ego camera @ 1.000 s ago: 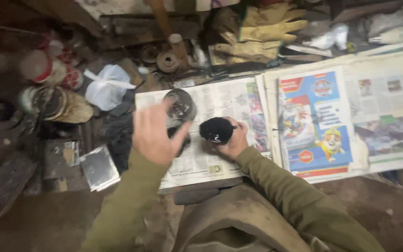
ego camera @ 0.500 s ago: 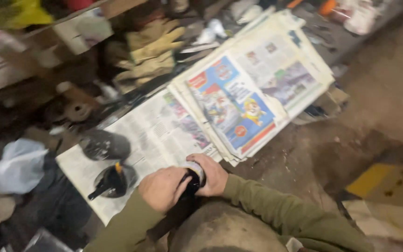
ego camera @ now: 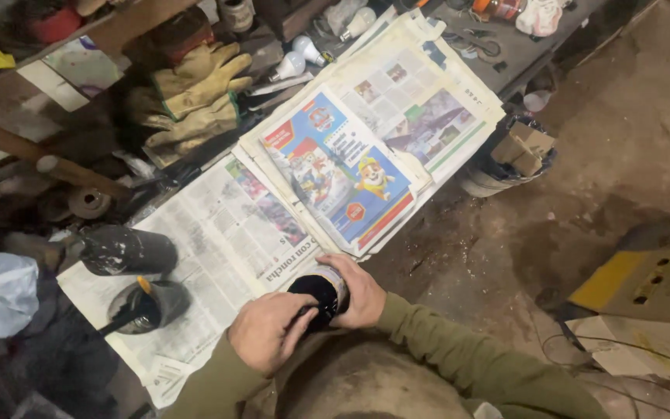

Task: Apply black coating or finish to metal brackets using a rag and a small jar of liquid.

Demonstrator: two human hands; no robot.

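Fingers of the right hand [ego camera: 362,293] are wrapping around a small dark jar [ego camera: 321,291], gripping its side at the near edge of the newspaper-covered tabletop [ego camera: 219,233], just above the person's lap. Those of the left hand [ego camera: 269,332] are curling closed over the jar's dark top end, seemingly pinching something thin and black there, though what exactly cannot be told. Both hands are working close together, touching the jar from opposite sides.

Farther left on the newspaper, a black paint-stained pot [ego camera: 149,304] with a brush handle sticking out is sitting just below a dark cylinder lying on its side [ego camera: 127,250]. A colourful magazine [ego camera: 343,174] is lying on the stacked papers, and tan work gloves [ego camera: 195,97] are resting beyond.

Judging by the grip, keeping the jar steady and level in the right hand while the left works at its mouth should be helping avoid spills onto clothing.
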